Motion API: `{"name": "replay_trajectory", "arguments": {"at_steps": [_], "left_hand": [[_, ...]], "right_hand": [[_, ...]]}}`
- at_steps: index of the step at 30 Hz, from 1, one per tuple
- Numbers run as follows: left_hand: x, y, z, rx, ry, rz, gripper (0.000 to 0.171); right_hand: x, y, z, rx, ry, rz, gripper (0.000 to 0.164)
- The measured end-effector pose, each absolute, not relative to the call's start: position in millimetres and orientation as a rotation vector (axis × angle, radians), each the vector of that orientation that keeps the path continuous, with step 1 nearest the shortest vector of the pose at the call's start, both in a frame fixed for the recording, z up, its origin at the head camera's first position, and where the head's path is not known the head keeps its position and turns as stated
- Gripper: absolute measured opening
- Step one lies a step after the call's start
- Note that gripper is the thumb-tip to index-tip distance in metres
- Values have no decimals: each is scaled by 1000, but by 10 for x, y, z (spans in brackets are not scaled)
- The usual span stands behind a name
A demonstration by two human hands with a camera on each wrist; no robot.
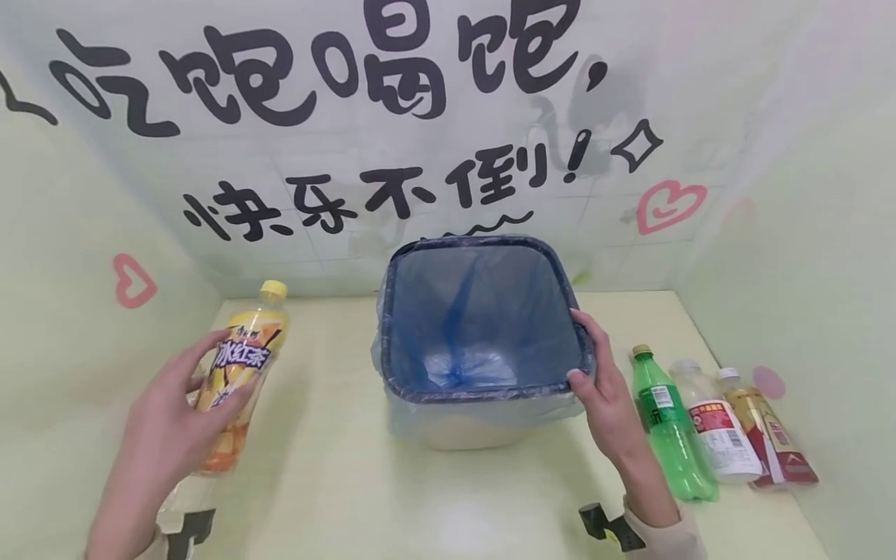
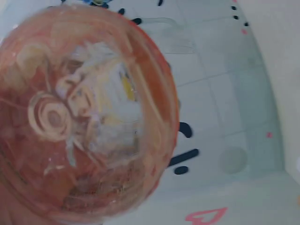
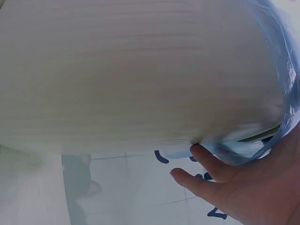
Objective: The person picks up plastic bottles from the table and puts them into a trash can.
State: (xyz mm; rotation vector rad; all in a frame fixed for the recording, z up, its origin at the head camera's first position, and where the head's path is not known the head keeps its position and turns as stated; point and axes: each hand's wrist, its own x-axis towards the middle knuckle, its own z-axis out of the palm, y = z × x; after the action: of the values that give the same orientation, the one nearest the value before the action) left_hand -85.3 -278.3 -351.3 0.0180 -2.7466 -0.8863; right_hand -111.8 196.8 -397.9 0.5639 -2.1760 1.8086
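Note:
My left hand [image 1: 171, 420] grips an iced tea bottle [image 1: 245, 358] with a yellow cap and a yellow-orange label, thumb on one side and fingers on the other. Its clear round base [image 2: 89, 112] fills much of the left wrist view. In the middle is a trash bin [image 1: 465, 432] with a pale body, a dark rim and a blue plastic liner [image 1: 483, 311]. The inside of the liner shows no contents. At the bin's right side, my right hand [image 1: 605, 397] holds the rim, with the thumb at the front corner. The bin's pale wall [image 3: 140, 84] takes up most of the right wrist view.
To the right, a green bottle [image 1: 675, 435], a clear bottle with a red and white label [image 1: 724, 435] and a bottle with a gold and red label [image 1: 770, 435] lie side by side on the pale table [image 1: 336, 498]. Walls enclose the back and both sides.

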Motion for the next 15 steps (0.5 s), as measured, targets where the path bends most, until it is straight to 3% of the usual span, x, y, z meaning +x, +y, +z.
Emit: {"name": "replay_trajectory", "arguments": {"at_steps": [8, 15], "left_hand": [[-857, -2606, -3258, -45, -2756, -904, 77], [-977, -2338, -2781, -229, -2746, -924, 77]], "right_hand": [[-1129, 1956, -3972, 586, -2193, 1801, 56], [-1115, 1972, -3959, 534, -2233, 1777, 57]]}}
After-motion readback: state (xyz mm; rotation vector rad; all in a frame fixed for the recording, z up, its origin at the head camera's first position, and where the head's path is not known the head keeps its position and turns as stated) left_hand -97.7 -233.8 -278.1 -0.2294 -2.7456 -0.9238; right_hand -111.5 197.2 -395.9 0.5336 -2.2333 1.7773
